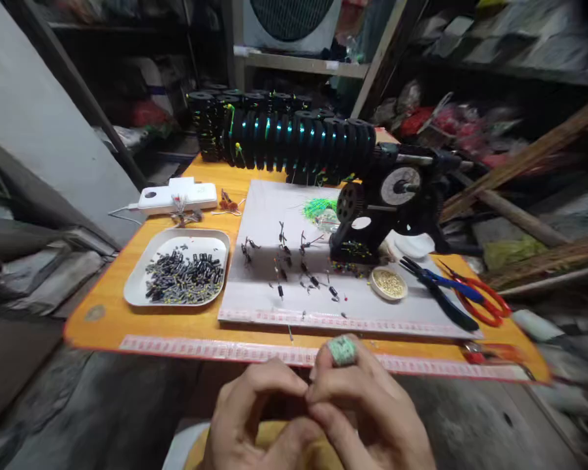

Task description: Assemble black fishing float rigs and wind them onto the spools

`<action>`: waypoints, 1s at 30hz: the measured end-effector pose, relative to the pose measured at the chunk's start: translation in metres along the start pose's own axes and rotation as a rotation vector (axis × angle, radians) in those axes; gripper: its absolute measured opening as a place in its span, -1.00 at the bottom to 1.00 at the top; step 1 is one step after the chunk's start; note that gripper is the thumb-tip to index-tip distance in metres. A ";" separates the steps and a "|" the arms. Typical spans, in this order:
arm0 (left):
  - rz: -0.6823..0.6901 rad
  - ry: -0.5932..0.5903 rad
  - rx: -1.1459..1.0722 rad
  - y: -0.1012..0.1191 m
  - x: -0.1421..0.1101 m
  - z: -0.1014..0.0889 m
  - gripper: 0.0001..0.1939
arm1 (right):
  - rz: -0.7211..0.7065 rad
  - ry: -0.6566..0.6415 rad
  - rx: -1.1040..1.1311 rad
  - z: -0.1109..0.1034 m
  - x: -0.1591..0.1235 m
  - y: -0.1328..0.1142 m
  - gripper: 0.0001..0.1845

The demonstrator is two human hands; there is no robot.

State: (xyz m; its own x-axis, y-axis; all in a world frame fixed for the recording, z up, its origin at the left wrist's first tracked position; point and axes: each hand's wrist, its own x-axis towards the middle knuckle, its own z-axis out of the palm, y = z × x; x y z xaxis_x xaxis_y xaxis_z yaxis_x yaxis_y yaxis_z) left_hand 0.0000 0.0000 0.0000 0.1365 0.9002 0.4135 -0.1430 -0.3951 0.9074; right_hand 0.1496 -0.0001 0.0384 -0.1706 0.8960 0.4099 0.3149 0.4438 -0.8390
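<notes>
Fingertips (298, 385) of the left hand (235, 411) and right hand (372, 401) are pinched together, maybe on something tiny; I cannot tell. Little black parts (281, 292) lie past them on the white board (269, 202); a tray (136, 281) of bits (183, 281) sits farther left, probably for easy reach.

A small, cluttered workshop — a black machine (379, 199) stands on the orange surface (100, 331) with pliers (436, 287) and a tray (136, 281) of tiny parts (183, 277), while rough timber (529, 155) and crammed shelves (504, 72) crowd around.
</notes>
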 end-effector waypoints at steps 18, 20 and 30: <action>0.169 -0.126 0.500 0.000 0.015 -0.035 -0.72 | 0.532 -0.086 0.555 -0.003 0.007 -0.002 -0.95; 0.037 -0.090 0.345 0.003 0.018 -0.029 -0.77 | 0.647 -0.060 0.626 0.000 0.012 -0.002 -0.84; -0.605 0.360 -0.395 0.019 0.022 -0.003 -0.77 | 0.757 -0.237 0.766 -0.001 0.020 0.003 -0.62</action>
State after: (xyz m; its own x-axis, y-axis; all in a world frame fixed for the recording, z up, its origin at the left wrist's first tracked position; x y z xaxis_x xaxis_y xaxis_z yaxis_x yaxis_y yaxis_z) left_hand -0.0031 0.0125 0.0258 -0.0135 0.9679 -0.2511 -0.4903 0.2124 0.8453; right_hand 0.1483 0.0195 0.0446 -0.3782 0.8709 -0.3138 -0.2349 -0.4181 -0.8775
